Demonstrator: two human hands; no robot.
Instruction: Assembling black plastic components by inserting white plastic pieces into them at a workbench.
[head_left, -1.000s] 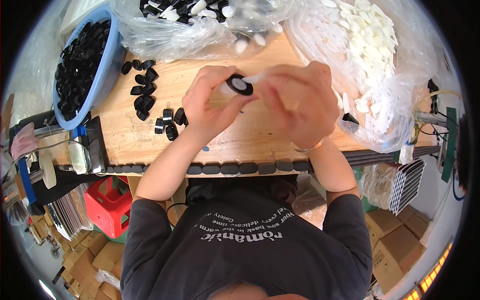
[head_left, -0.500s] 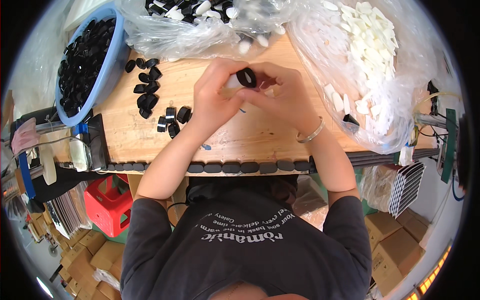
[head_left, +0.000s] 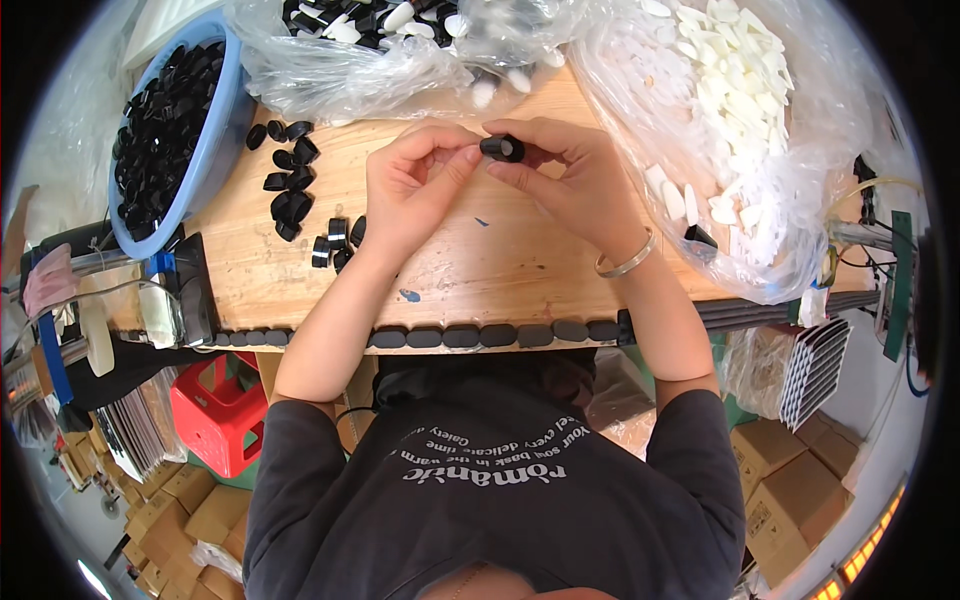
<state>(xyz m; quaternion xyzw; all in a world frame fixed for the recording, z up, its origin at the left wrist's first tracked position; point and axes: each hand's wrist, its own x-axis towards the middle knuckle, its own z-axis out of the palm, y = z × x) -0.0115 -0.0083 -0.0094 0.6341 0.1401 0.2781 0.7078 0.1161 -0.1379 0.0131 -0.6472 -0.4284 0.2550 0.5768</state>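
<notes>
Above the wooden tabletop (head_left: pixel 450 285), my two hands come together. My right hand (head_left: pixel 568 172) pinches a small black oval cap (head_left: pixel 501 149) between thumb and fingers, with its open end facing me and a pale patch inside. Right beside it, my left hand (head_left: pixel 420 185) has its thumb pressed to its curled fingers near the cap's left side; whatever lies between them is hidden. To the left of my hands, several loose black caps (head_left: pixel 290 180) are scattered on the wood, a few of them partly behind my left forearm.
A blue basin (head_left: pixel 236 120) full of black caps stands at the left. Clear plastic bags lie at the back, one with mixed black and white pieces (head_left: pixel 400 18). At the right, an open bag holds white oval pieces (head_left: pixel 735 80). Dark foam padding (head_left: pixel 480 336) lines the near edge.
The white piece seen between my hands is out of sight now. The black cap has turned and sits in my right fingers, while my left hand has shifted slightly left.
</notes>
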